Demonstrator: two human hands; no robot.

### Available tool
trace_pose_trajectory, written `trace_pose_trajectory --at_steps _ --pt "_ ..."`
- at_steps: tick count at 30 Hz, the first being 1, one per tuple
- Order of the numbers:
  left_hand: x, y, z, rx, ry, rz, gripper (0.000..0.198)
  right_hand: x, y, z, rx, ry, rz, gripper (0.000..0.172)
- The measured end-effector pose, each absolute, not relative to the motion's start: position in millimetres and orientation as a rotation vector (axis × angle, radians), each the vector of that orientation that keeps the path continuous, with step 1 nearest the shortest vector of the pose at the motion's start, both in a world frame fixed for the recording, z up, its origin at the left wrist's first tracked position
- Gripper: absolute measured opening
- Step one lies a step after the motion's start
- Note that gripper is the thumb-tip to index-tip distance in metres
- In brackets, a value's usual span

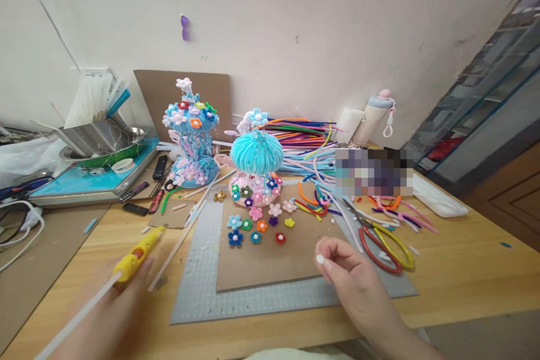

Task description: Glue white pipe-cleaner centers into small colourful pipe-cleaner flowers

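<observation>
At the lower left, my left hand (112, 304) is closed around a yellow hot glue gun (137, 257); a long whitish glue stick (78, 315) trails from its back end. Motion smears this hand somewhat. My right hand (360, 287) pinches a small white piece (320, 259) between thumb and fingers, over the right edge of a brown cardboard sheet (261, 270). Several fuzzy flowers lie on that sheet, among them a red flower (280, 238) and a dark blue flower (235, 237). Behind them stands a fuzzy ornament with a turquoise dome (257, 152) and a flower-covered pink base.
A grey cutting mat (198, 292) lies under the cardboard. Scissors (382, 244) with red and yellow handles rest right of it. A second blue flowered ornament (192, 140), bundled pipe cleaners (304, 138) and a metal bowl (95, 140) stand or lie farther back.
</observation>
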State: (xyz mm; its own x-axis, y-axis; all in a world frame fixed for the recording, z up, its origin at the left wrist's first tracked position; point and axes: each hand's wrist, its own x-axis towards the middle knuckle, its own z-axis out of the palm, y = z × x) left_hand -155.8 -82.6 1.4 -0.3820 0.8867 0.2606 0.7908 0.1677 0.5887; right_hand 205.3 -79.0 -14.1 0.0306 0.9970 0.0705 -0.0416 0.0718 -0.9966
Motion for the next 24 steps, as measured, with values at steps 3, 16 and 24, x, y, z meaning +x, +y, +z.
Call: trace_pose_trajectory --at_steps 3,16,24 --pt "-190 -73 0 1.834 2.494 0.677 0.023 223 -81 -33 -1.198 -1.138 1.138 0.010" --pt "-16 -21 15 2.197 1.571 0.562 0.016 225 -71 -30 -1.272 -1.151 1.089 0.010" --pt "43 32 3 2.237 1.398 0.528 0.015 215 -65 -16 -1.215 -1.109 1.126 0.016"
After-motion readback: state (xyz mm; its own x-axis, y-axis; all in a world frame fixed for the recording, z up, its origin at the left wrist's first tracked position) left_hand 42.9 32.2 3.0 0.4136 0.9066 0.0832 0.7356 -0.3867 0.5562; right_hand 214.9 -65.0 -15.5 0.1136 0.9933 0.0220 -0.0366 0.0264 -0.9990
